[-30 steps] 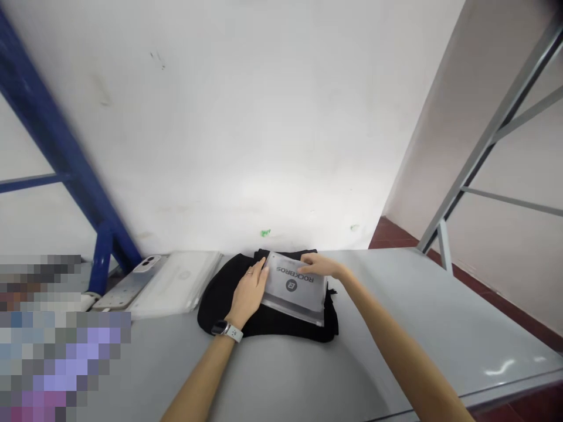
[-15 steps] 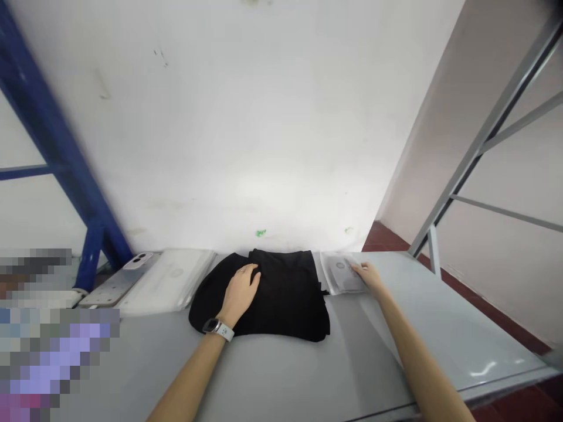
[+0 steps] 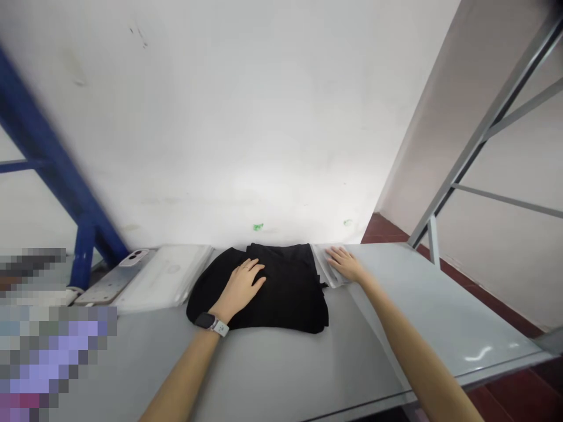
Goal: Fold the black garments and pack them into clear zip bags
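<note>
A folded black garment (image 3: 281, 296) lies on the grey table (image 3: 281, 363), and my left hand (image 3: 241, 283) rests flat on its left half, holding nothing. A smartwatch with a white band (image 3: 212, 323) sits on that wrist. At the garment's right edge a frosted plastic bag (image 3: 328, 267) shows as a narrow strip, its left part hidden by the black cloth. My right hand (image 3: 346, 264) lies on the table with its fingertips on the bag, fingers spread.
A stack of white plastic bags (image 3: 169, 275) and a phone (image 3: 112, 282) lie to the left of the garment. A pixelated patch (image 3: 44, 351) covers the lower left. The table's right side runs toward its front edge, with a white wall behind and steel frames on both sides.
The bag has gone from lying on the garment to the garment's right edge, and has slid left until mostly hidden. My right hand has moved left with it.
</note>
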Available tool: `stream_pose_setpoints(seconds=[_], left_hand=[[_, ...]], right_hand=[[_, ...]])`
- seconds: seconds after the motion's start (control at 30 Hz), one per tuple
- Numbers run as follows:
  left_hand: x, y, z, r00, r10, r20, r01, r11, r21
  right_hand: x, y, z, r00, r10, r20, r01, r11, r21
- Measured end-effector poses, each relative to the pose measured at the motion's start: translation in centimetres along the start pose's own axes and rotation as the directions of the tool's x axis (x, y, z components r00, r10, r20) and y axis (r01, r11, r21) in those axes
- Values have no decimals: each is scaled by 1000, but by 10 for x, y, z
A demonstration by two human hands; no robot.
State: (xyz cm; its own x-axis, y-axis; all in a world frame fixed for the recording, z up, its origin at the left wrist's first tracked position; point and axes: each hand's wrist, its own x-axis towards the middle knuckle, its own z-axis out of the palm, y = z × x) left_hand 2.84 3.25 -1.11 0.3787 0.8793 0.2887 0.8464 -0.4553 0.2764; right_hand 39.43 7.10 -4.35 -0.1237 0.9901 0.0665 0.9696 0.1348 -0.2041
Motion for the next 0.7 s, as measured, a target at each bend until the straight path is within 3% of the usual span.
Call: stream_pose_setpoints(seconds=[0.07, 0.2, 0.23, 0.3, 0.37, 0.43, 0.53, 0.7], left_hand=[[-5, -3, -15, 983, 78, 167, -70, 996, -53], [-21, -18, -46, 886, 177, 429, -135, 983, -126], [-26, -23, -51, 870, 168, 464, -131, 985, -110], [-35, -33, -56, 853, 128, 506, -116, 992, -55], [-44, -40, -55, 852, 87, 517, -105, 994, 6], [-51, -43, -53, 867, 73, 492, -109, 993, 45], [-63, -45, -53, 904, 71, 422, -106, 993, 60], [-85, -47, -53, 954, 59, 295, -94, 990, 106]], right_hand=[[-2, -2, -4, 1000, -2, -15, 1, 999, -38], [-25, -34, -22, 990, -23, -138, 23, 1000, 0], [-36, -48, -26, 985, -74, -155, 86, 994, 70], [-61, -79, -31, 942, -327, -81, 337, 911, 237], [-87, -105, -30, 859, -510, 36, 477, 825, 304], [-105, -121, -25, 818, -560, 134, 503, 808, 306], [-112, -120, -17, 827, -538, 163, 483, 829, 283], [-100, -93, -23, 813, -548, 198, 478, 821, 313]])
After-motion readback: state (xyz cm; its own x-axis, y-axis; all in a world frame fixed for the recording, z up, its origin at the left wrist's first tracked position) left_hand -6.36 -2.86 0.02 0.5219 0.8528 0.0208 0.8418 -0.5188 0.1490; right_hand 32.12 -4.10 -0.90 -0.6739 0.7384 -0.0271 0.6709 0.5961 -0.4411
